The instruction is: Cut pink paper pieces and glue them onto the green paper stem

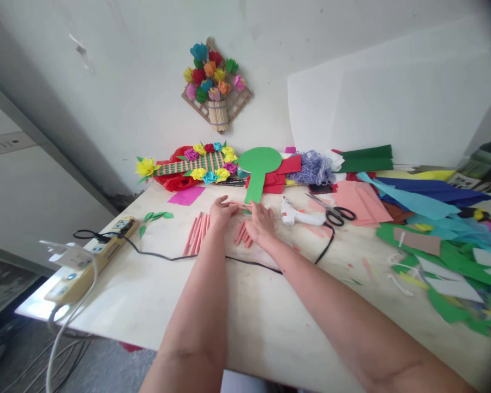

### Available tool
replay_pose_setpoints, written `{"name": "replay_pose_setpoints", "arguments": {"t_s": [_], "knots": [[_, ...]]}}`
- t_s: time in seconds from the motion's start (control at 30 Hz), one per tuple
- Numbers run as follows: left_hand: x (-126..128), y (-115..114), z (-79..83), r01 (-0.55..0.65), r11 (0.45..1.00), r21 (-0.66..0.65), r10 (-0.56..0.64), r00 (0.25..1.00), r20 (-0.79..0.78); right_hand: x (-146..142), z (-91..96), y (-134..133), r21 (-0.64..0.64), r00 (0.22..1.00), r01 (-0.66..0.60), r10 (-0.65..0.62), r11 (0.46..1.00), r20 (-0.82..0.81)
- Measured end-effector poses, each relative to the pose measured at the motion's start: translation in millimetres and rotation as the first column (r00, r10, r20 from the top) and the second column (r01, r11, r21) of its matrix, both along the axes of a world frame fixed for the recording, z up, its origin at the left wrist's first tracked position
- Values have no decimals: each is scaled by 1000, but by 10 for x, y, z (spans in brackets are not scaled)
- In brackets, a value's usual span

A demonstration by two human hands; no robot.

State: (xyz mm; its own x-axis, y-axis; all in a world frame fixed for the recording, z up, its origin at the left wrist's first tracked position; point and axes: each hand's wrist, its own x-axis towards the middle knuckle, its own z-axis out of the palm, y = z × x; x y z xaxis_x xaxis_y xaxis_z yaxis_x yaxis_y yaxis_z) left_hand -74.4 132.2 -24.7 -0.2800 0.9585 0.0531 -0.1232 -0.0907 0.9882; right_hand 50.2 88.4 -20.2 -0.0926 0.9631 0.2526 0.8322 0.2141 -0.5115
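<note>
My left hand point(222, 212) and my right hand point(262, 222) meet at the lower end of a green paper shape point(261, 160) with a round head and a long stem. Between my fingertips a thin pink paper stick point(240, 205) lies crosswise at the stem's end, with the fingers of both hands pinched at its ends. Longer pink sticks point(196, 233) lie in a bunch left of my left forearm. Several shorter pink sticks point(243, 234) sit beneath and beside my right hand, which covers part of them.
A white glue gun point(300, 214) and black-handled scissors point(335, 213) lie to the right, before coloured paper point(362, 202) and scraps point(445, 273). A black cord point(167, 256) runs under my forearms to a power strip point(94, 259). A flower-trimmed paper guitar point(192, 165) is at the back.
</note>
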Motion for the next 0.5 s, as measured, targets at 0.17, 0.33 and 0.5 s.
{"name": "replay_pose_setpoints", "arguments": {"t_s": [0.17,0.33,0.5], "knots": [[41,21,-16,-45,998,-40,40,991,-126,7,27,-8,-17,1000,-9,9,1000,-10],[65,34,-17,-85,994,-67,72,980,-185,10,35,-9,-22,1000,14,-14,1000,5],[73,38,-17,-96,993,-70,81,978,-192,9,47,-5,-37,999,30,-29,999,29]]}}
